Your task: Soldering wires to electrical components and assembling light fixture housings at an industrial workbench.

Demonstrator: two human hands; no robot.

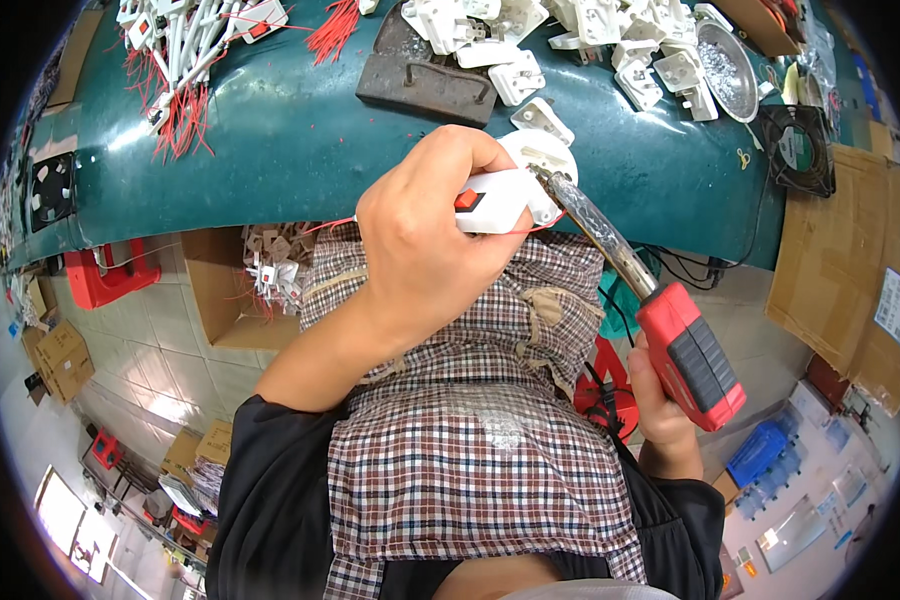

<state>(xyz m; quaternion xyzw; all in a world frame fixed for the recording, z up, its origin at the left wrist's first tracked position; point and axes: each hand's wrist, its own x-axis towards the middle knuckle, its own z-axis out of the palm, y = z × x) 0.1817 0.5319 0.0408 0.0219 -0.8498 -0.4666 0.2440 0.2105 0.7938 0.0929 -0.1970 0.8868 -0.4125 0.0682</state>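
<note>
My left hand (425, 215) pinches a white plastic switch housing (500, 205) with a small red rocker switch, held above the table's near edge. A rounded white plug part (545, 155) sits against its far end, and thin red wire runs along its underside. In my right hand (663, 410) is a soldering iron (688, 350) with a red and black handle. Its long metal shaft slants up to the left, and the tip is at the white plug part. Whether the tip touches a contact inside is too small to tell. A loose white plug shell (542, 120) lies just beyond.
On the green table (270, 180) are a dark metal block (425, 85), a pile of white plug shells (660, 60), a metal dish (727, 75), red wires (335, 30) and white wired parts (175, 60). A black fan (798, 150) stands right; a cardboard box (215, 290) is below left.
</note>
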